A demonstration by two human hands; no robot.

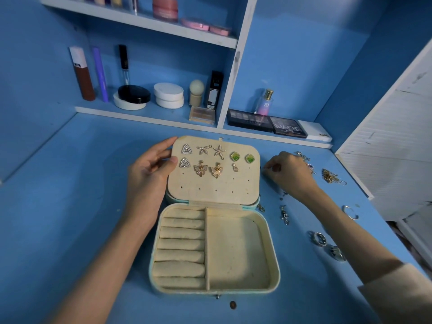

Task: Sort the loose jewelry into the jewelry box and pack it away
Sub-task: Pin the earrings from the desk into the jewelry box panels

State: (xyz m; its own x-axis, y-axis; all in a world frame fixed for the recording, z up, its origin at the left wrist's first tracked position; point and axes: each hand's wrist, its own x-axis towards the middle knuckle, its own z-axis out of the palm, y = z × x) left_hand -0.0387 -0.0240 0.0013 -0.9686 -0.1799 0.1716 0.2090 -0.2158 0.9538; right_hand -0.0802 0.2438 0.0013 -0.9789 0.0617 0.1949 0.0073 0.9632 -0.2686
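the cream-lined, pale teal jewelry box (pixel 272 242) lies open in the middle of the blue tabletop (pixel 77 230). its padded lid panel (pixel 210 185) lies back toward the shelves and carries pinned earrings: two triangles, two starfish, two green stones, two gold butterflies and a single small pineapple stud (pixel 235 168) with a bare hole next to it. the ring rolls (pixel 182 244) and the open tray compartment (pixel 236 251) hold nothing yet.

the loose jewelry lies to the right of the box: a tangled gold chain (pixel 330 177), a thin silver hoop (pixel 350 212), two chunky silver rings (pixel 319 239) and a small silver charm (pixel 284 215) near the hinge. all of it looks light, hard and slippery. a stud is probably best pinched by its decorated face, leaving the post free for the hole. the chain is limp and likely to snag or trail, so it wants gathering as one bundle. the rings are rigid and can be pinched across the band, then pressed between the rolls. the lid probably flops on its soft hinge and needs bracing while posts are pushed in.

the left hand (pixel 149 171) does that bracing. it holds the lid's left edge, with the thumb on the panel's face and the fingers reaching round the upper corner. the right hand (pixel 288 175) sits just off the lid's right edge, knuckles up and fingers curled under, with thumb and forefinger tips drawn together. whether something tiny is pinched between them i cannot tell.
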